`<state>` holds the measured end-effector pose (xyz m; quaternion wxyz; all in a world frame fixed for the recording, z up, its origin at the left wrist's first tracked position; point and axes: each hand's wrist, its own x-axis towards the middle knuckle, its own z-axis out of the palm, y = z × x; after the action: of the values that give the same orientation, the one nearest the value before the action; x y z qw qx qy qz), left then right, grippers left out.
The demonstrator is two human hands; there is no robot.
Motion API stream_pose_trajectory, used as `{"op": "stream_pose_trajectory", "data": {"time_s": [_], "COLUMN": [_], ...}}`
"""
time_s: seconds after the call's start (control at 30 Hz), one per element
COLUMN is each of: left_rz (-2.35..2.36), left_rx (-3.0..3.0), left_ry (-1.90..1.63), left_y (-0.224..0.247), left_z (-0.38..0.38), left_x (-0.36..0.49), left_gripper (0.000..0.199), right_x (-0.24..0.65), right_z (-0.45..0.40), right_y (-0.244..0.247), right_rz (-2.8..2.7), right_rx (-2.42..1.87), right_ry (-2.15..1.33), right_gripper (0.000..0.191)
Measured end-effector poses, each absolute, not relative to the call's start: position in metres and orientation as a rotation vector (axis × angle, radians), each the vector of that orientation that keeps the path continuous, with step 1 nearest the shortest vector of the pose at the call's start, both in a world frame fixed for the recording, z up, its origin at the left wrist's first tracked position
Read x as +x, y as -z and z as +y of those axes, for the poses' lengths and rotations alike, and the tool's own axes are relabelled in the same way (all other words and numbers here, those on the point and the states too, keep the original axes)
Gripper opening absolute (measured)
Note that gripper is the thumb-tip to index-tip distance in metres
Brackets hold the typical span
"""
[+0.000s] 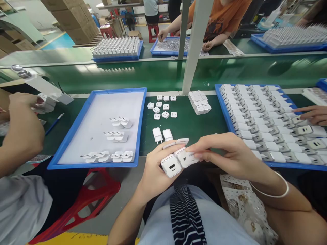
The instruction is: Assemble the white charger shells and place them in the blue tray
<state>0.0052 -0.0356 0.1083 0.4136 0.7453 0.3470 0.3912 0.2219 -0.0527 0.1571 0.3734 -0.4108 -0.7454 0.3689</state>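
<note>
The table (pixel 204 124) is green. At its near edge, my left hand (pixel 155 172) holds white plugs (pixel 171 167), and my right hand (pixel 227 154) pinches a white piece (pixel 189 159) against one. Past them lie small white caps (pixel 166 107). Blue trays (pixel 93 166) sit on both sides. Farther back, a person (pixel 222 20) wears an orange shirt.

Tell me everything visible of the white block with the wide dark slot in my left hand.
The white rounded-square charger block looks like smooth plastic. Its end face, turned to the camera, has a wide dark slot and a narrower one below. Your left hand holds it, close beside another white block; its far end is hidden.
</note>
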Motion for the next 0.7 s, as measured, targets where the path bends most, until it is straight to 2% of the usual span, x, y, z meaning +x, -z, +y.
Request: {"op": "stream_pose_trajectory", "data": {"time_s": [0.47, 0.7], "left_rz": [0.879, 0.856], "left_rx": [1.844, 1.831], "left_ry": [-0.958, -0.934], "left_y": [-0.112, -0.112], "left_z": [-0.033, -0.029], "left_x": [0.005, 0.005], "left_gripper": [0.039, 0.038], "right_x": [0.211, 0.214], "right_z": [-0.038, -0.034], "right_y": [-0.164, -0.161], "right_rz": [-1.938, -2.015], "right_rx": [-1.073, -1.087], "right_ry": [-1.109, -1.072], "right_gripper": [0.015, 0.017]}}
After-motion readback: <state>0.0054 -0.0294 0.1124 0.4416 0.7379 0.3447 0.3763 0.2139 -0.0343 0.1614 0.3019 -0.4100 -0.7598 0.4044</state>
